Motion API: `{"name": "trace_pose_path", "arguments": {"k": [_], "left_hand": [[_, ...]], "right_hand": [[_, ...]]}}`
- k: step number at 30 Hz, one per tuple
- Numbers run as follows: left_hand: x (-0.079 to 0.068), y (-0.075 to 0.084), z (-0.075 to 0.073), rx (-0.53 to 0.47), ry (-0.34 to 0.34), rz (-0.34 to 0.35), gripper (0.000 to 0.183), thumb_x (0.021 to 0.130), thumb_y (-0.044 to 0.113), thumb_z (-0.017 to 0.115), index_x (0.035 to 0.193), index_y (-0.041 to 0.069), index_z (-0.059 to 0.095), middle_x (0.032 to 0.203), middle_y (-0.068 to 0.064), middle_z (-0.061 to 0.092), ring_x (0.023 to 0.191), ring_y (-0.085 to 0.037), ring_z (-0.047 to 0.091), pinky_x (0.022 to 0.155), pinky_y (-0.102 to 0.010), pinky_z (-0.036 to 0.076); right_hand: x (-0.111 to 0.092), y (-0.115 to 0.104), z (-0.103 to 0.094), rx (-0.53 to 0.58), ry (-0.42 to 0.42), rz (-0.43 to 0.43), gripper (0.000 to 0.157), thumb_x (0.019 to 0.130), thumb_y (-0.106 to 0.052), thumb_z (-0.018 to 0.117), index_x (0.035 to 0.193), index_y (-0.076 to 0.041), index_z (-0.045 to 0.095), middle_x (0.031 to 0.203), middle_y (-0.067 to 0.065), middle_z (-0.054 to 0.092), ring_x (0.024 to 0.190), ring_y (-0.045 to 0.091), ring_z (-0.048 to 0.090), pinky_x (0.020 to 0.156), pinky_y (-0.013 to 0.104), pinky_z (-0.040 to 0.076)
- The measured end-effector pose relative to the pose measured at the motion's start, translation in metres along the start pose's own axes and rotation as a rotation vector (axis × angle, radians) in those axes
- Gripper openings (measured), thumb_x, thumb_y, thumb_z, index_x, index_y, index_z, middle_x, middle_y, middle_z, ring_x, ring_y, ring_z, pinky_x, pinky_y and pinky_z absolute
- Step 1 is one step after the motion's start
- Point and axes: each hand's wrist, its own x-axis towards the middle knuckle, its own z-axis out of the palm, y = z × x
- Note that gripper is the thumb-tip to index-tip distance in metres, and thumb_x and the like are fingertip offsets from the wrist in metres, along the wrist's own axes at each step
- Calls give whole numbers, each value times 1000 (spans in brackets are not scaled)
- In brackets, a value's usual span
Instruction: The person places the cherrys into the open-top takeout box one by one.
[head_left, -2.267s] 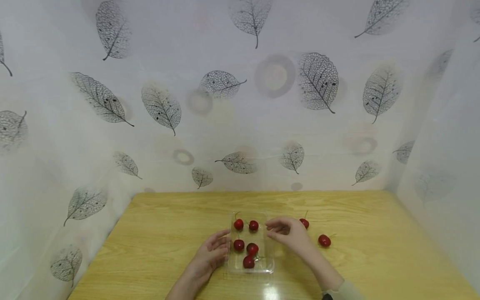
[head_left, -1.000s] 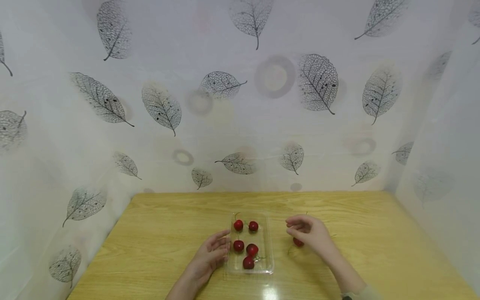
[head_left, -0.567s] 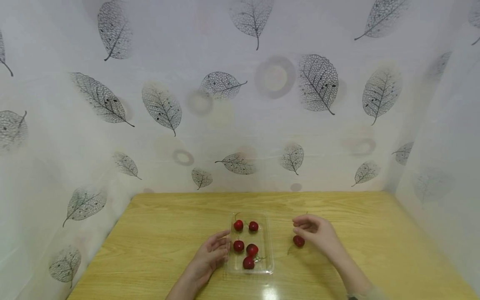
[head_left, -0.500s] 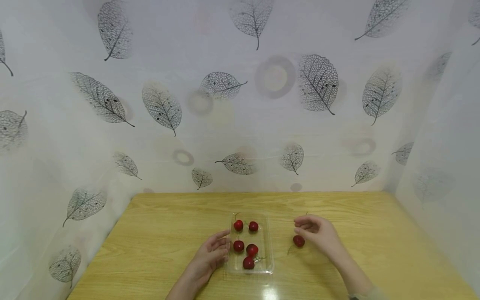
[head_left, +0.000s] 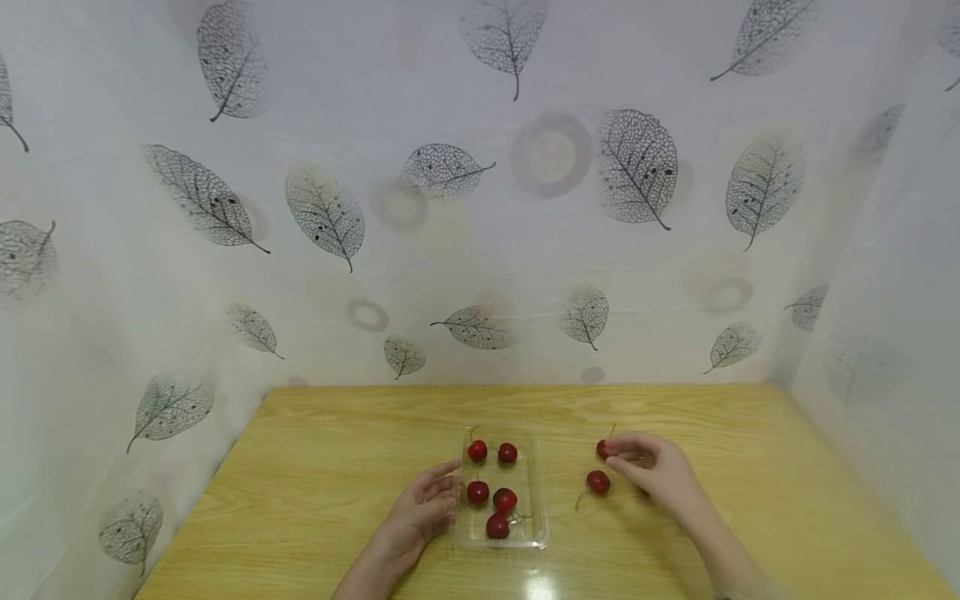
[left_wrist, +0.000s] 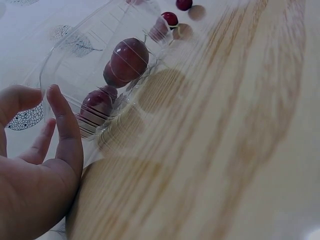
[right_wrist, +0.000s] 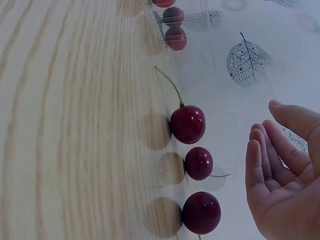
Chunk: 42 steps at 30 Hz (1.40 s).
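A clear plastic box (head_left: 542,508) with several red cherries (head_left: 505,500) in it stands on the table. My left hand (head_left: 420,512) is at its left side; in the left wrist view, relaxed fingertips (left_wrist: 54,92) touch the clear wall. My right hand (head_left: 660,475) is right of the box, fingers gently bent. In the right wrist view nothing lies between thumb and fingers. Two loose cherries show near it in the head view: a far cherry (head_left: 602,450), partly behind the fingertips, and a nearer cherry (head_left: 597,482). The right wrist view shows a third loose cherry (right_wrist: 201,212), hidden in the head view.
The wooden table (head_left: 337,467) reaches back to a pale sheet (head_left: 480,250) printed with leaf skeletons, which also stands along both sides. Bright glare (head_left: 540,583) lies on the table's front part.
My right hand has moved right, away from the box, uncovering the nearer loose cherry and part of the far one. My left hand and the box have stayed in place.
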Motion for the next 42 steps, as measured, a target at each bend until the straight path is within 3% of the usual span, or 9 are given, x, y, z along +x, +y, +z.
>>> {"name": "trace_pose_path", "arguments": {"k": [7,28,36,42], "left_hand": [[0,0,0,-4,6,-3,68,101,4,64,162,0,35,139,-8,59,113,-10,60,87,-23,58],[0,0,0,1,-3,-5,66,102,6,64,162,0,36,140,-8,58,114,-10,61,87,-23,58],[1,-1,0,-3,1,-6,67,101,6,64,162,0,36,141,-9,59,114,-10,61,88,-23,58],[0,0,0,-1,1,-2,67,101,7,65,161,1,37,142,-9,58,114,-10,61,89,-23,58]], "right_hand": [[-1,10,-6,-21,22,-44,30,94,-9,79,121,3,74,116,20,77,91,-5,69,87,17,58],[-11,26,-21,-65,82,-18,28,93,-6,79,118,6,74,110,21,77,84,-7,66,80,18,60],[-17,37,-27,-96,98,-63,27,91,-2,80,115,7,74,109,23,77,84,-9,66,79,18,60],[-21,40,-32,-103,89,-52,30,89,-1,81,116,7,73,109,23,77,84,-9,65,79,18,60]]}}
